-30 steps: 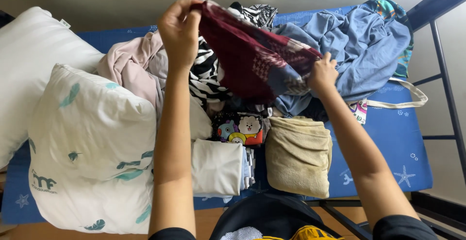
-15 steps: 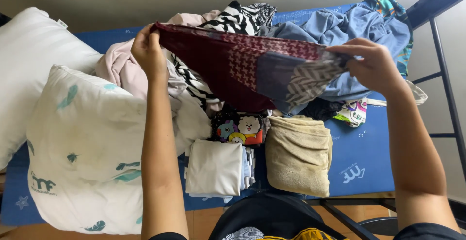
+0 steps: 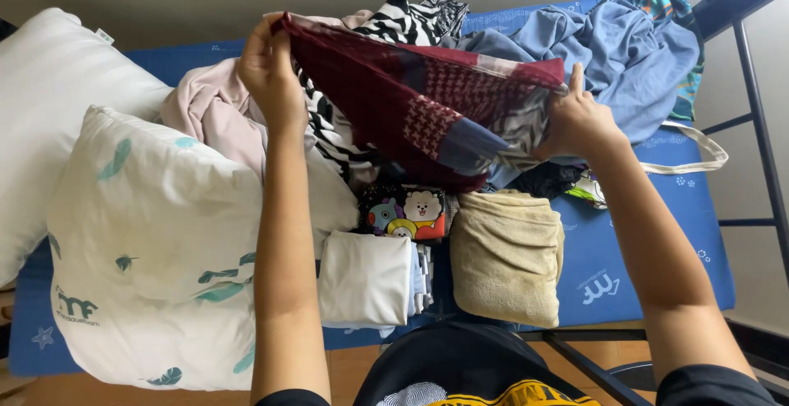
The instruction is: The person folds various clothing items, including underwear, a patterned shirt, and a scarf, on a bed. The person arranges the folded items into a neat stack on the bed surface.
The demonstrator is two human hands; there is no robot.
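The maroon cloth (image 3: 427,102) hangs stretched above the bed (image 3: 633,250), between both grips: left hand (image 3: 271,73) pinches its upper corner, right hand (image 3: 575,122) pinches the opposite edge, lower.

On the blue mattress (image 3: 649,250) we see two white pillows: a plain one (image 3: 57,118) at the far left and a leaf-printed one (image 3: 156,250) just in front of it. A pink garment (image 3: 209,114) lies heaped behind them, next to a zebra-striped cloth (image 3: 411,20). Light blue clothing (image 3: 625,53) is piled at the far right. Nearer to us sit a folded white garment (image 3: 366,279), a folded beige towel (image 3: 505,254) and, behind them, a cartoon-printed pouch (image 3: 407,211). A dark metal bed frame (image 3: 760,118) stands at the right.
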